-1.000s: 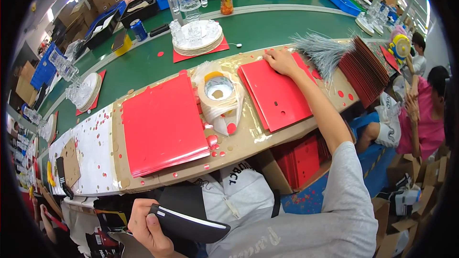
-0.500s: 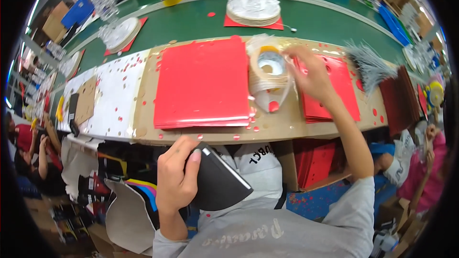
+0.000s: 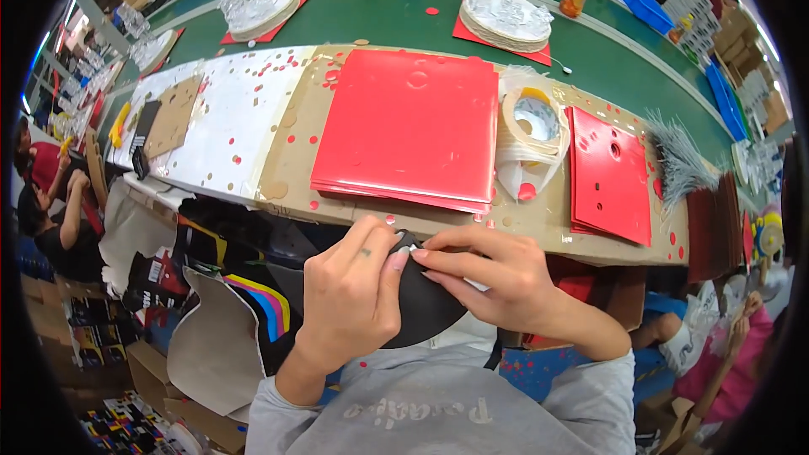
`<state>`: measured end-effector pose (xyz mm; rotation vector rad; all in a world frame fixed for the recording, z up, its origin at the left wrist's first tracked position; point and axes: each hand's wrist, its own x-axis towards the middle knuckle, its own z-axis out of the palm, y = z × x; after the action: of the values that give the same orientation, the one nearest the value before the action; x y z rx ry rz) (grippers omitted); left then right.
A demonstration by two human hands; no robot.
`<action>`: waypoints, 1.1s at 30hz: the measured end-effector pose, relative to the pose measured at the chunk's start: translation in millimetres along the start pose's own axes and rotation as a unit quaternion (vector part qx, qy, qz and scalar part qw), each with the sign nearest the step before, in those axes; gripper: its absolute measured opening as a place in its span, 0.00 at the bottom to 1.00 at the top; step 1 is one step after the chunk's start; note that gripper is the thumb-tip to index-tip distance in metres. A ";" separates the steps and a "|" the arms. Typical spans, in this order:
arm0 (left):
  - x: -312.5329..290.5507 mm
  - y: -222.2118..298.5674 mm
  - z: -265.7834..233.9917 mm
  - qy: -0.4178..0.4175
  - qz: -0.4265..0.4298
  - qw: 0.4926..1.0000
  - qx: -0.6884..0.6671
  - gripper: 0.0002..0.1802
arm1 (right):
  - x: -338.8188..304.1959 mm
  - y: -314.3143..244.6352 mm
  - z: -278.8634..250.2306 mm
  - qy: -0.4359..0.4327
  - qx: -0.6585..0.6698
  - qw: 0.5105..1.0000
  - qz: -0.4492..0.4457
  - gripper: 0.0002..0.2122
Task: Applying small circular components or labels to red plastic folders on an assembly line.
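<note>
My left hand point(image 3: 350, 299) grips a folded black sheet point(image 3: 421, 312) by its upper left edge, thumb on the front, above my lap. At the sheet's top corner my right hand point(image 3: 510, 282) pinches with thumb and fingers. Both hands' fingertips almost meet there. Whatever lies between the right fingertips is too small to make out. Beyond the hands, a stack of glossy red sheets point(image 3: 404, 131) rests on the cardboard-covered bench. To its right stands a cream-coloured roll point(image 3: 511, 139) in clear plastic, followed by a smaller stack of red punched sheets point(image 3: 611, 181).
A bundle of grey wire-like strands point(image 3: 678, 160) and dark red boards point(image 3: 715, 232) occupy the right end. Round white stacks point(image 3: 510, 21) sit on the green conveyor point(image 3: 379, 21). Red paper dots litter the bench. Other people work at both sides.
My right hand has left the roll and come down to the black sheet, meeting the left hand at its top corner. The view has shifted, so the bench appears farther right.
</note>
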<state>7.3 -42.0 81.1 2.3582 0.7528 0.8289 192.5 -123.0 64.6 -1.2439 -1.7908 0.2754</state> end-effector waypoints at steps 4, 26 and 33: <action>-3.5 -3.3 -1.8 -0.007 0.007 1.000 -0.002 0.05 | 15.7 3.4 -6.8 -0.042 0.145 0.982 0.112 0.09; 3.5 -44.6 -6.5 -0.013 -0.085 0.996 -0.007 0.06 | 116.3 57.6 41.4 -0.007 0.010 0.995 0.097 0.06; 3.7 -57.2 19.6 -0.039 -0.106 0.993 0.029 0.07 | 124.9 97.9 73.9 -0.022 -0.033 0.973 0.226 0.07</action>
<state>4.5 -4.7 33.4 2.2961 0.9846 0.6289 187.3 48.6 30.7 -1.7005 -1.5451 0.5052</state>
